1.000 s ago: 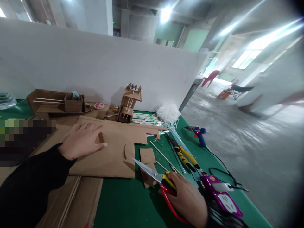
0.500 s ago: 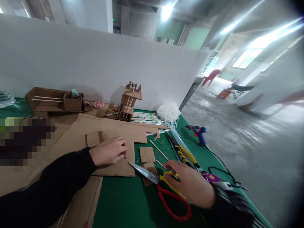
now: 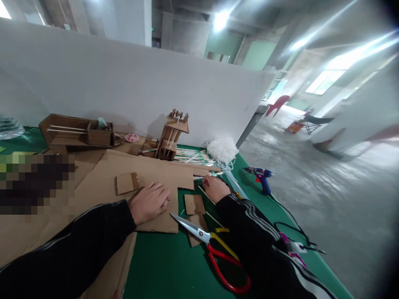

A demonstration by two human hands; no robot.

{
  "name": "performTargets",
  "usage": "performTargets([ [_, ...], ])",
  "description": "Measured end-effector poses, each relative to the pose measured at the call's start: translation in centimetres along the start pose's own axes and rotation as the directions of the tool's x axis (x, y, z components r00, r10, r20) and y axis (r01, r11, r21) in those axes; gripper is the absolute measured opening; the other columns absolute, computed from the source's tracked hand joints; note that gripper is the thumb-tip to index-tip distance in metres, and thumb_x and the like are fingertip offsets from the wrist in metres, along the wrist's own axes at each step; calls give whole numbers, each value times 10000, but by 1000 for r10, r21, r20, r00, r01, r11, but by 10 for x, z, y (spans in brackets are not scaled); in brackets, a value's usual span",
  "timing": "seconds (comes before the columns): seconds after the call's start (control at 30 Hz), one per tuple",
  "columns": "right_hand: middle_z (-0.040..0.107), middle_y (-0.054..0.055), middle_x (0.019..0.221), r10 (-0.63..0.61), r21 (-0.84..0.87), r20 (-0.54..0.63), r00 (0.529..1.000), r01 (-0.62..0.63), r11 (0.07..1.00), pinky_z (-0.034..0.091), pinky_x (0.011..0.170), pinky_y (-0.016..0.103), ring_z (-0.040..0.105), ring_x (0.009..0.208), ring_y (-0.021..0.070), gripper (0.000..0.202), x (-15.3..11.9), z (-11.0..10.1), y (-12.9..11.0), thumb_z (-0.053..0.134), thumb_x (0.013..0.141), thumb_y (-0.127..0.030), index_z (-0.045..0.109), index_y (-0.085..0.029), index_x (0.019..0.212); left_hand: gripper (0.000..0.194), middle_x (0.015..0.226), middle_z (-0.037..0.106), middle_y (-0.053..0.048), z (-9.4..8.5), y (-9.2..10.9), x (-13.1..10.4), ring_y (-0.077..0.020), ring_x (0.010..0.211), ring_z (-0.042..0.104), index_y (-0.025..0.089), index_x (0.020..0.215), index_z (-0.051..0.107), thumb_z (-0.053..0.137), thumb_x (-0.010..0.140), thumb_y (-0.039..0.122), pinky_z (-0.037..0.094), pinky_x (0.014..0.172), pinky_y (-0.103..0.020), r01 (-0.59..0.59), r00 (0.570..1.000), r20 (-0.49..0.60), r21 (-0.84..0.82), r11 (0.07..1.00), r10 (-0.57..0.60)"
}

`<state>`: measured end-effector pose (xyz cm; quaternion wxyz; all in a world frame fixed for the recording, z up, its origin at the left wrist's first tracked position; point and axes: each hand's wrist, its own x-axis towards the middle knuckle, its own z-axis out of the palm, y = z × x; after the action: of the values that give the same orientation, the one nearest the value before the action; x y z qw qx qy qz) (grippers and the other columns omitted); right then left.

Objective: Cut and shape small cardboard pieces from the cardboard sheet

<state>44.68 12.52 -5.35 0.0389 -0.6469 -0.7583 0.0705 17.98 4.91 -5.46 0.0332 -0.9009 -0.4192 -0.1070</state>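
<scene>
My left hand (image 3: 151,203) rests on a large cardboard sheet (image 3: 162,168), its fingers curled; whatever may be in them is hidden. Over by the sheet's right edge, my right hand (image 3: 215,187) is closed, its fingertips together beside a thin wooden stick (image 3: 205,194); I cannot make out what they hold. Below both hands lie scissors (image 3: 199,234) with red and yellow handles, their tip pointing at the left hand. Two small cardboard pieces (image 3: 193,204) lie between the hands. Another cardboard square (image 3: 127,183) is on the sheet behind my left hand.
A cardboard tower (image 3: 173,135) and a long cardboard box (image 3: 73,132) stand at the back by the white partition (image 3: 124,83). White shredded filler (image 3: 222,150) lies near the partition's end. A blue glue gun (image 3: 262,176) with its cable sits at the table's right edge.
My right hand has moved forward and left, from beside the scissors' handles to near the sticks; its sleeve now covers most of the pliers. My left hand stays on the cardboard sheet.
</scene>
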Motion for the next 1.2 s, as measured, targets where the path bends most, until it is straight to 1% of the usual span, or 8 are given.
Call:
performTargets([
  [0.17,668,51,1050,-15,79,-50,999,19,997,559,803,396,661,904,193,199,-4,-7,0,591,961,-310,631,-151,1074,114,888,590,-48,3,0,-1,-229,863,504,189,862,505,413,929,171,353,788,-382,34,998,-49,-26,999,-35],
  [0.27,681,24,938,-130,163,-48,990,136,977,549,768,343,661,832,165,124,-17,-18,-10,571,964,-231,633,-141,1023,93,889,588,-40,4,-1,-2,-220,873,506,188,858,498,434,914,150,351,800,-373,42,997,-65,-54,998,-46],
  [0.37,702,-17,837,-320,243,36,947,303,922,503,712,215,649,771,119,102,-34,-21,-28,613,881,-105,674,-174,924,91,878,586,-24,5,-1,-2,-214,875,503,198,860,496,451,896,128,347,800,-366,22,997,-67,-76,997,-27],
  [0.5,712,-5,841,-474,260,128,871,432,863,456,705,207,652,792,137,129,-51,-9,-51,647,808,-94,715,-201,834,97,890,591,-20,5,-1,-2,-217,894,501,207,875,499,455,895,122,345,805,-368,-5,997,-74,-88,996,-2],
  [0.7,684,50,916,-485,160,178,856,461,873,425,759,243,647,912,183,168,-57,5,-61,555,847,-108,700,-188,874,94,888,598,-23,6,-1,-2,-220,890,498,203,862,499,468,888,118,347,802,-374,-11,997,-83,-102,995,2],
  [0.97,637,111,1005,-482,50,232,845,484,873,409,662,286,642,863,232,145,-62,4,-67,545,821,-126,637,-150,931,83,918,612,-26,5,-2,-1,-221,919,509,207,888,532,476,903,148,351,828,-380,-1,997,-70,-107,994,-7],
  [1.1,618,157,1039,-498,83,221,838,493,866,414,672,324,613,920,295,197,-64,8,-69,595,779,-171,619,-129,969,89,922,610,-33,5,-2,-1,-222,927,508,209,894,557,492,895,148,357,838,-377,2,998,-64,-114,993,-9],
  [1.2,612,144,1017,-518,185,193,833,488,853,406,680,330,590,904,291,222,-62,10,-66,633,709,-136,605,-145,929,110,920,607,-42,5,-1,-2,-227,929,504,206,903,573,482,896,143,365,844,-382,8,997,-70,-140,990,-18],
])
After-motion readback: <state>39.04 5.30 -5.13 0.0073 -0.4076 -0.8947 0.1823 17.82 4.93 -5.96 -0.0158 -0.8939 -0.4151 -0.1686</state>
